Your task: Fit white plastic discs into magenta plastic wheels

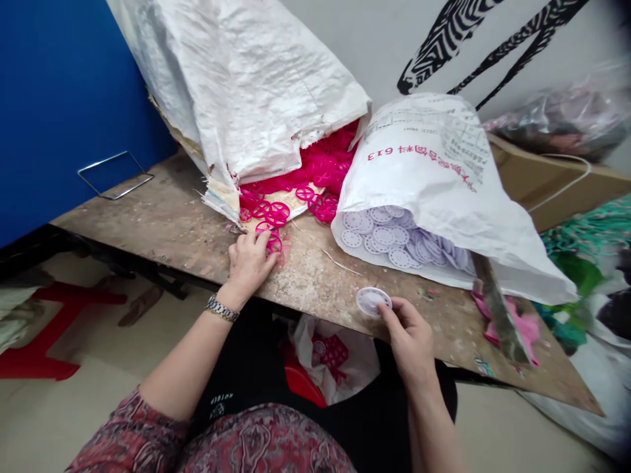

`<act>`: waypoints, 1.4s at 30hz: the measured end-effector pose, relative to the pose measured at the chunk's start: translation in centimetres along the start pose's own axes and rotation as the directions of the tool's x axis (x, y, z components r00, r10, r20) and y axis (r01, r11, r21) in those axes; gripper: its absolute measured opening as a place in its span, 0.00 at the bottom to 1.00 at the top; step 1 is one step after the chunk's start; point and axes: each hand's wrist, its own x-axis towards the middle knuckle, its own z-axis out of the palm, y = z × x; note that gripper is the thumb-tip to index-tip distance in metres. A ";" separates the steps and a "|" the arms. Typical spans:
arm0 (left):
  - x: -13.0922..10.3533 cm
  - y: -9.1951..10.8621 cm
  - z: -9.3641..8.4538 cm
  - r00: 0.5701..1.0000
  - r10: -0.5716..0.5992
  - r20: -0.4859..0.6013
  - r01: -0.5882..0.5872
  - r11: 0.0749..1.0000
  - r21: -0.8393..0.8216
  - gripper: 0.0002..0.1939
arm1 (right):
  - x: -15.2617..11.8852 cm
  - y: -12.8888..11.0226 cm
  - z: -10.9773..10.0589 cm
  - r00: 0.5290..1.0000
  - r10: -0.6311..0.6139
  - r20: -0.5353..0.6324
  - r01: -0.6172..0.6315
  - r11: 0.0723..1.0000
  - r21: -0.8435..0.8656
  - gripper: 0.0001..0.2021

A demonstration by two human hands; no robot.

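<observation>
My right hand (410,332) pinches a white plastic disc (369,300) by its edge, just above the front of the wooden table (315,276). The disc is round with small holes near its rim. My left hand (250,261), with a watch on the wrist, has its curled fingers on a pink plastic wheel (274,244) lying on the table; the fingertips are partly hidden. More spoked pink wheels (276,213) spill from a large white woven sack (266,85) behind it. To the right, a printed white sack (419,154) lies with its mouth towards me, full of white discs (384,235).
A long blade-like metal piece (500,312) leans over pink cloth (522,328) at the table's right. Below the edge, a white bag (355,368) with pink pieces sits in a red container (303,378). A blue panel (64,98) and a red stool (54,309) are at left.
</observation>
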 end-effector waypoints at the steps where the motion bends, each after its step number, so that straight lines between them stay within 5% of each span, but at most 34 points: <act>1: 0.0 0.2 0.0 1.000 0.012 0.005 -0.011 0.993 -0.121 0.25 | -0.1 -0.3 0.2 1.000 -0.001 0.018 0.001 1.000 0.030 0.13; 3: -0.2 0.8 -0.1 0.998 0.028 0.063 0.005 0.886 -0.464 0.25 | -0.2 -0.8 0.8 0.999 -0.012 0.038 0.009 0.997 0.080 0.12; 6: -1.1 2.6 -0.2 0.939 0.101 0.329 0.265 0.398 -0.878 0.24 | -0.2 -1.7 1.7 0.998 -0.040 0.048 0.032 0.988 0.148 0.10; 9: -2.4 4.5 0.1 0.789 0.292 0.540 0.581 -0.071 -0.810 0.22 | 0.0 -2.6 2.7 0.997 -0.055 0.053 0.042 0.974 0.224 0.08; 11: -3.2 5.5 0.6 0.712 0.388 0.586 0.689 -0.227 -0.688 0.20 | -0.1 -3.0 3.2 0.997 -0.051 0.051 0.036 0.966 0.256 0.08; 13: -3.8 6.1 1.3 0.660 0.453 0.599 0.744 -0.289 -0.602 0.18 | -0.2 -3.3 3.6 0.998 -0.043 0.046 0.029 0.962 0.271 0.08; 21: -4.8 7.2 2.3 0.589 0.584 0.559 0.798 -0.313 -0.515 0.17 | -0.6 -3.3 4.1 0.998 -0.047 0.032 0.037 0.964 0.262 0.10; 31: -5.4 8.1 2.7 0.605 0.561 0.565 0.774 -0.247 -0.583 0.16 | -1.4 -2.1 4.5 0.987 0.011 0.162 -0.043 0.980 0.196 0.21; 36: -5.6 8.5 2.2 0.669 0.503 0.547 0.650 -0.039 -0.759 0.17 | -1.1 -2.2 4.1 0.976 0.107 0.190 -0.163 0.935 0.314 0.18; 42: -5.7 8.7 0.5 0.744 0.518 0.421 0.271 0.341 -0.900 0.17 | -1.1 -2.4 3.3 0.971 0.089 0.224 -0.126 0.980 0.156 0.13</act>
